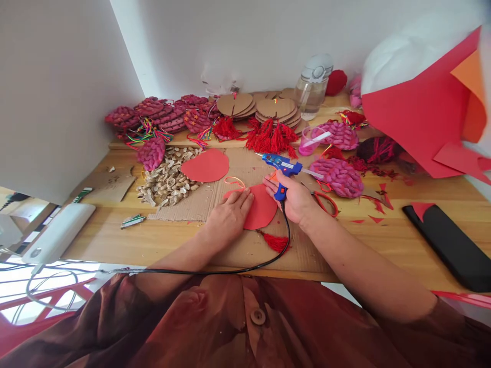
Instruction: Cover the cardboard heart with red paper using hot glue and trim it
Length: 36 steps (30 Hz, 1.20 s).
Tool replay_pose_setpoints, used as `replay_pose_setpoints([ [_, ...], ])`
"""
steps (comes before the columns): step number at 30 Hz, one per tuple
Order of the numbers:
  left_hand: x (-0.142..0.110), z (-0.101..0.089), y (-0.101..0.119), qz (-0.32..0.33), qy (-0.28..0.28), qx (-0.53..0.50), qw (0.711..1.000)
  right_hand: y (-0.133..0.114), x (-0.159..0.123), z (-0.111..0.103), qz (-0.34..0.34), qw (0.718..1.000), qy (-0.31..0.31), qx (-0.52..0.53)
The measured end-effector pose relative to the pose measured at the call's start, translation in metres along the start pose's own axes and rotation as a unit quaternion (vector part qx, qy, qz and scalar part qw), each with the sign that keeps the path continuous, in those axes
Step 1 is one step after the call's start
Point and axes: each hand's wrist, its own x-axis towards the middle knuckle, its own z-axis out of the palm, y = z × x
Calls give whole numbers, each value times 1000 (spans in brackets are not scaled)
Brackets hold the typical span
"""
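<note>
My right hand is wrapped round the handle of a blue glue gun, whose nozzle points left. Its black cord loops down towards me. My left hand lies flat, fingers stretched out, pressing on a red paper disc that rests on a cardboard sheet. A red tassel sticks out from the disc's lower edge. A thin orange loop lies just above the disc. A second red paper disc sits further back to the left.
A heap of pale seeds lies left of the discs. Red-handled scissors and pink woven pieces lie right. Cardboard discs, red tassels and a clear bottle stand behind. Red paper sheets rise at right.
</note>
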Motion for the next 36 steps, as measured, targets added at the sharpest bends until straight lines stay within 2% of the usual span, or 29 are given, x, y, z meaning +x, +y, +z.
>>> replay_pose_setpoints([
  [7,-2,4,-2,-12,34,-40,999,6,-6,3,-45,999,-18,-6],
  [13,-1,0,4,4,42,-30,999,18,-16,5,-40,995,-84,-23],
  [20,-1,8,-6,12,74,-68,995,24,-11,2,-33,996,-79,-29],
  [26,-7,11,-8,-18,65,-66,996,26,-11,1,-33,996,-79,-24],
  [36,-9,11,-13,-11,63,-37,997,28,-10,3,-47,996,-73,-11],
])
